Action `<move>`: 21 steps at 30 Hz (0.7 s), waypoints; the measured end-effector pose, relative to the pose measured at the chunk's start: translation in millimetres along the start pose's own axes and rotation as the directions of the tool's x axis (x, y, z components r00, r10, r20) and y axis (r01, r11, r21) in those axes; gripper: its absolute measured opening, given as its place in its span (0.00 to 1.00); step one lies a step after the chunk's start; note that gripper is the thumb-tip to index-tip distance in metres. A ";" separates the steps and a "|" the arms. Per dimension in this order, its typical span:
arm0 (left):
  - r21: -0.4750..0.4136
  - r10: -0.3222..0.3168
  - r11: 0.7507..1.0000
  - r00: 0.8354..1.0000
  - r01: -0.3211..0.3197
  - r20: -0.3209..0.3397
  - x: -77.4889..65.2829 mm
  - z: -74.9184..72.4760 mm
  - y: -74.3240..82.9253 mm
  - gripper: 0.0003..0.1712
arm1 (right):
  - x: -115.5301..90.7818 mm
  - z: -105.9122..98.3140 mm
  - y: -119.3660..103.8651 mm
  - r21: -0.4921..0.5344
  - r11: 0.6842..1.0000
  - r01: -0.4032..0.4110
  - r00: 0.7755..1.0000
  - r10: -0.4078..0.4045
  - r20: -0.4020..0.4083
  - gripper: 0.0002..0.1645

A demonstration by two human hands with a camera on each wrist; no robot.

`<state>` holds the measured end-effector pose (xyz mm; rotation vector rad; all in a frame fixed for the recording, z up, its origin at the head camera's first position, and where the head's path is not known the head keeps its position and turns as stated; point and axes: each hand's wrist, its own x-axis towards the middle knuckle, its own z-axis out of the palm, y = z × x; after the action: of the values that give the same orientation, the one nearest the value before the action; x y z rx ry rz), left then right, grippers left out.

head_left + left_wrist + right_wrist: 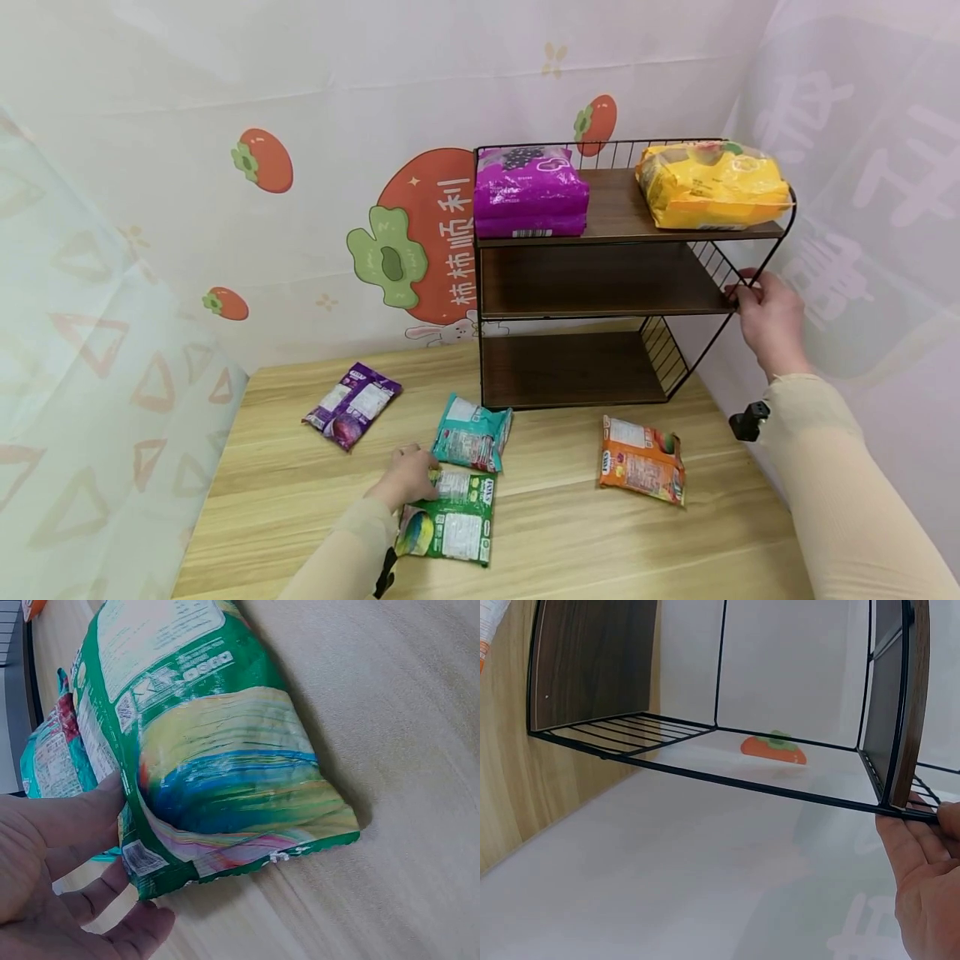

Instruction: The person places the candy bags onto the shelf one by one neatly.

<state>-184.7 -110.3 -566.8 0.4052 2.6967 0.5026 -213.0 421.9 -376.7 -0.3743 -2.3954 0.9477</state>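
A green snack bag (pixel 463 533) lies flat on the table at front centre. At its left edge my left hand (pixel 408 479) pinches it, thumb over the side and fingers under the corner, as the left wrist view shows. My right hand (pixel 772 321) grips the black wire side of a three-tier shelf rack (pixel 600 279), at the front end of its middle board. In the right wrist view, the fingers (pixel 907 844) wrap the black rail from below. A teal snack bag (pixel 468 433) sits just behind the green one, close to the left hand.
Purple (pixel 352 406) and orange (pixel 643 460) snack bags lie left and right on the wooden table (pixel 262 500). On the rack's top tier sit a magenta pack (pixel 531 196) and a yellow pack (pixel 712 187). Printed cloth walls (pixel 150 208) enclose the table.
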 end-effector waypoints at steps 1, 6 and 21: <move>-0.008 -0.005 1.000 1.000 0.005 0.005 -0.4 0.3 -0.4 0.23 | 0.0 0.4 0.1 -0.003 1.000 0.000 1.000 0.000 -0.002 0.19; -0.020 0.027 0.999 1.000 -0.027 -0.006 -0.1 2.1 -4.6 0.20 | 0.1 2.6 1.0 -0.025 1.000 0.007 1.000 -0.007 -0.008 0.19; -0.129 -0.017 0.992 1.000 0.015 -0.009 -6.4 -8.3 -20.0 0.07 | 1.6 4.2 2.1 -0.011 1.000 0.023 1.000 -0.024 -0.017 0.20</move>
<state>-186.5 -132.8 -565.6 0.3456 2.6568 0.6712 -216.6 421.8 -380.2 -0.3559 -2.3854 0.9179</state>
